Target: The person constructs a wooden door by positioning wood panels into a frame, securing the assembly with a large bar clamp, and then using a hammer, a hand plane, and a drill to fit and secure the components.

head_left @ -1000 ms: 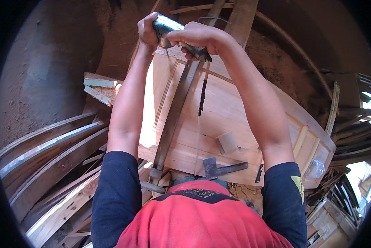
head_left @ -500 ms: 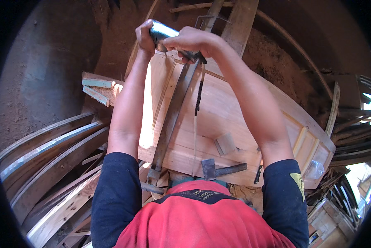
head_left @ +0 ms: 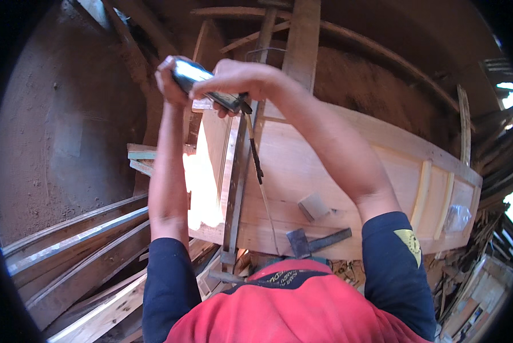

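Both my hands are raised at the far edge of a wooden panel door [head_left: 285, 154], gripping a corded power tool [head_left: 191, 71] with a shiny rounded body. My left hand [head_left: 170, 83] wraps its outer left end. From the right, my right hand [head_left: 236, 79] closes over the slimmer end, where the cord [head_left: 255, 154] comes out. Black tape is wound round part of that cord, which hangs over the door toward my body. The tool's working end cannot be made out. Beneath my hands a long metal bar clamp [head_left: 237, 188] lies across the door.
A hammer [head_left: 325, 240] and a small wooden block [head_left: 313, 207] lie on the door's near part. A clear plastic bag [head_left: 457, 217] rests at its right end. Long boards [head_left: 85, 251] are stacked at lower left. A mud-coloured wall [head_left: 68, 126] stands at left; a post [head_left: 303, 46] rises behind.
The power tool and both hands have shifted left and slightly nearer, still gripping. The view has turned a little, and the dark slim object by my right elbow no longer shows.
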The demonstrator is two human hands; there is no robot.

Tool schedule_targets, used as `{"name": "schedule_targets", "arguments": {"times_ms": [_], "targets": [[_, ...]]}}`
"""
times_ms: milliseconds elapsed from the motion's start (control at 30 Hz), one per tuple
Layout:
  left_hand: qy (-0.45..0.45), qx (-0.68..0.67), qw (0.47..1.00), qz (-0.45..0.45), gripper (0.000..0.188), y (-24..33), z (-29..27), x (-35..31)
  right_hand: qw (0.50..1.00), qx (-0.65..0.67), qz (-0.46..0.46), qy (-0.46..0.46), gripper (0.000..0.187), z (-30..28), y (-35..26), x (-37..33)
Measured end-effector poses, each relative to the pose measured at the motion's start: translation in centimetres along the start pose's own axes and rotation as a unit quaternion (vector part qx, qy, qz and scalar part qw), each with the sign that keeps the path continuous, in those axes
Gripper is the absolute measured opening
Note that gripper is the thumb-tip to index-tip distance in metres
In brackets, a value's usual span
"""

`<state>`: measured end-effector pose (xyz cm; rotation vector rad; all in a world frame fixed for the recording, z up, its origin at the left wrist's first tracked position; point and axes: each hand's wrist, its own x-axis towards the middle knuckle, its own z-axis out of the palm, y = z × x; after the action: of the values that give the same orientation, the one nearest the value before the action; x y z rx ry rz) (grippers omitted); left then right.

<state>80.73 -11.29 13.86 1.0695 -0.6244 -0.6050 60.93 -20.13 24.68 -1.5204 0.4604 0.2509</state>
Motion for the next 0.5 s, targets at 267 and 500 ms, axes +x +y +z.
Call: {"name": "schedule_targets", "arguments": {"times_ms": [267, 500], "targets": [[-0.003, 0.131, 0.973, 0.19, 0.048, 11.8, 14.5, -15.0, 0.899, 0.417, -0.082, 0.099, 0.04, 3.8, 4.2, -24.4], [-0.436, 0.12, 0.767, -0.454, 0.062, -6.2, 15.7, -49.8, 0.726, 0.528, -0.081, 0.433, 0.048, 14.5, 18.0, -52.5]]}}
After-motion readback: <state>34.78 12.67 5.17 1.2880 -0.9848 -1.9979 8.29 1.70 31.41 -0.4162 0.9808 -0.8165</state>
